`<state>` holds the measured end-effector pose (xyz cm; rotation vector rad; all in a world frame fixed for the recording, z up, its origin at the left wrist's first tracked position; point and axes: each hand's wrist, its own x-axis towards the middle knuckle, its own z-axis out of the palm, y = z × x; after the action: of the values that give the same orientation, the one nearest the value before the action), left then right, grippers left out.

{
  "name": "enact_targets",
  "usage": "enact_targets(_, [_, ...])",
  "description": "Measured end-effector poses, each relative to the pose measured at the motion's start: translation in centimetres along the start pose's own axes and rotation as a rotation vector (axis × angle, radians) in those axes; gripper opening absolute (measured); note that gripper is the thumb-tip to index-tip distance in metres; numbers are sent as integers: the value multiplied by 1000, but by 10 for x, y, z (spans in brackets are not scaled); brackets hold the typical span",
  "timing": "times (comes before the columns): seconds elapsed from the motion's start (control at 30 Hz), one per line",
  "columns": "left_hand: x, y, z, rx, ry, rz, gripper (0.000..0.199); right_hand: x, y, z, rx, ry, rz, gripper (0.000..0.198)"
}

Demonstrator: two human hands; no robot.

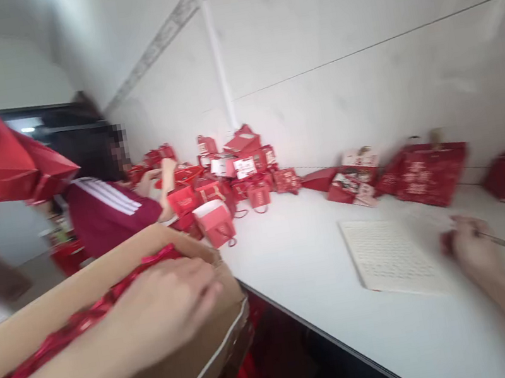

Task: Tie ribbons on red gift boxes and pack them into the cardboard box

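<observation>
My left hand (pixel 183 296) is over an open cardboard box (pixel 208 330), with the forearm lying across it. Motion smears its fingers, so I cannot make out whether they hold anything. Shiny red material (pixel 95 316) lies in the box along its far wall. At the right, my right hand (pixel 474 243) is closed on a pen (pixel 503 240), above the white table (pixel 307 289). A small dark red shape shows at its fingers, too blurred to name. Left of this hand lies an open notebook (pixel 390 256) with lines of writing.
Red gift bags (pixel 214 220) and boxes are piled against the wall. More red bags (pixel 432 173) stand behind the notebook. A co-worker in a maroon shirt (pixel 108 215) works beyond the box. Blurred red folded bags (pixel 4 164) hang at upper left, beside a skin-coloured blur.
</observation>
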<state>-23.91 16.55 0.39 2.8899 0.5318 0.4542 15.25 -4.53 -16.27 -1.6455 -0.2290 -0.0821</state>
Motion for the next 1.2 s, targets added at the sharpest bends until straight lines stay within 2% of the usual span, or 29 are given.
enact_targets(0.07, [25, 53, 27, 48, -79, 440, 21, -1, 9, -31, 24, 89, 90, 29])
enact_targets(0.1, [36, 75, 44, 74, -104, 606, 22, -4, 13, -38, 43, 106, 111, 33])
enact_targets(0.17, [63, 110, 82, 109, -161, 797, 21, -10, 20, -45, 74, 90, 105, 40])
enact_targets(0.23, [98, 135, 123, 170, -301, 797, 13, -18, 24, -49, 81, 80, 97, 43])
enact_targets(0.3, [138, 151, 163, 49, -379, 653, 13, -29, 26, -56, 74, 55, 90, 44])
enact_targets(0.4, [190, 164, 213, -77, -345, 590, 22, -44, 22, -68, 55, 16, 69, 43])
enact_targets(0.53, [222, 167, 255, -225, -288, 528, 28, -51, 15, -69, 44, -4, 33, 39])
enact_targets(0.63, [232, 164, 273, -304, -356, 555, 28, -51, 11, -58, 43, -28, 43, 32])
enact_targets(0.8, [240, 153, 286, -417, -462, 619, 31, -59, 10, -39, 14, -95, 46, 28])
enact_targets(1.0, [233, 155, 292, -464, -472, 576, 32, -61, 10, -38, -131, -95, 2, 33])
enact_targets(1.2, [225, 163, 290, -416, -431, 503, 30, -60, 13, -39, -248, -115, -25, 30])
